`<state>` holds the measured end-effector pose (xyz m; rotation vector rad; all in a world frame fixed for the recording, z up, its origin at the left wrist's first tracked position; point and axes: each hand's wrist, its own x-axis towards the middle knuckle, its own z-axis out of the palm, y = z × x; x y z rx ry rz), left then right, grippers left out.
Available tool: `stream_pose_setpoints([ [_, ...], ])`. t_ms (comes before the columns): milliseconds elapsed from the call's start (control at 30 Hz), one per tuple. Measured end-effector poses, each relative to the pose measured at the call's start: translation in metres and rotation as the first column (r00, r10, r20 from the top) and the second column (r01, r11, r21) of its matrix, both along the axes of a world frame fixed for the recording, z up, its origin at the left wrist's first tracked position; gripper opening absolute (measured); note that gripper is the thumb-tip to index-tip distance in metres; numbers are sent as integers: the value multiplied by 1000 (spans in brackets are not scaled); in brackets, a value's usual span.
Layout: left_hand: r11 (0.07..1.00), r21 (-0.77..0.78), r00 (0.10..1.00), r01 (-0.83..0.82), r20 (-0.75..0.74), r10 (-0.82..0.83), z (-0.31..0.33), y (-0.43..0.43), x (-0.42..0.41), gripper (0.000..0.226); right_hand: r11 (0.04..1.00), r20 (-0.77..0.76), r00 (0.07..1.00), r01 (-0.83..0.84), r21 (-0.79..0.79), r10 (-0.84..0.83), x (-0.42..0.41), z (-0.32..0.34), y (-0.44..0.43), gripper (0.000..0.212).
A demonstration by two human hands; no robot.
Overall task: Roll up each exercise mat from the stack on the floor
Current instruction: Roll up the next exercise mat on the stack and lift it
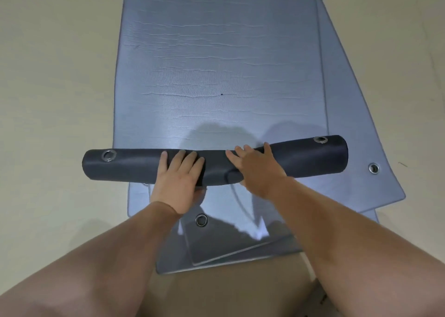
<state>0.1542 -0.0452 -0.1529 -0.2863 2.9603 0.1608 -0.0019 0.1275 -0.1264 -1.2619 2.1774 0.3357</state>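
With your left grip and right grip spread flat on the roll, top mat stretching beyond them, the unpressed ends either side may lag and wind crooked.

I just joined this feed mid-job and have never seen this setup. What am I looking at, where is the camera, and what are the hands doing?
There is no machine here: a person works with two bare hands. The single picture comes from a camera worn on their head, looking down. On the floor lies a stack of blue-grey mats. The near end of the top mat is wound into a dark roll with metal eyelets. The left hand and right hand both press on its middle, fingers laid over it.
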Motion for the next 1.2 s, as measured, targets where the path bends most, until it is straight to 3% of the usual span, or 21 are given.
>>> stream_pose_setpoints([
  [133, 995, 97, 990, 5, 139, -19, 14, -19, -27, 67, 995, 206, 975, 96, -27, -88, -31, 8, -6, 87],
  [200, 980, 197, 967, 19, 247, -68, 27, -37, -47, 58, 982, 233, 962, 168, -82, -145, -36, 9, -2, 89],
  [300, 899, 425, 938, -107, 343, -50, 42, -58, -75, 59, 954, 171, 964, 234, -185, -204, -35, 13, 5, 95],
  [400, 788, 568, 908, -236, 419, -31, 40, -73, -90, 52, 927, -14, 966, 243, -286, -257, -23, 12, 16, 96],
  [500, 693, 649, 896, -313, 443, -11, 35, -81, -100, 52, 876, -100, 943, 250, -411, -316, -9, 6, 23, 79],
  [567, 678, 666, 915, -310, 403, 22, 33, -83, -103, 52, 888, -39, 943, 298, -350, -332, -20, 12, 17, 67],
  [667, 770, 579, 956, -268, 261, 136, 39, -79, -99, 43, 924, 28, 946, 321, -208, -323, -52, 27, 0, 57],
  [767, 974, 206, 982, -92, -144, 123, 39, -57, -88, 34, 905, 139, 919, 390, -172, -370, -84, 34, -19, 43],
  [833, 997, 70, 967, -19, -253, 36, 29, -29, -77, 40, 893, 191, 897, 427, -145, -398, -97, 33, -30, 43],
  [933, 997, 54, 999, -47, 5, 47, 19, 2, -68, 82, 872, 198, 881, 461, -162, -429, -108, 22, -35, 54],
  [1000, 997, 37, 989, -62, 134, 57, 15, 2, -73, 106, 876, 74, 903, 429, -220, -424, -100, 14, -31, 60],
  [1100, 998, 20, 982, -53, 181, 49, 21, -13, -96, 128, 874, -195, 902, 287, -393, -384, -69, 6, -17, 67],
  [1133, 998, 23, 979, -56, 196, 50, 21, -17, -104, 131, 885, -238, 904, 243, -397, -355, -61, 3, -13, 76],
  [1200, 998, 30, 971, -60, 234, 51, 21, -22, -115, 136, 949, -304, 919, 174, -262, -252, -54, -2, -10, 107],
])
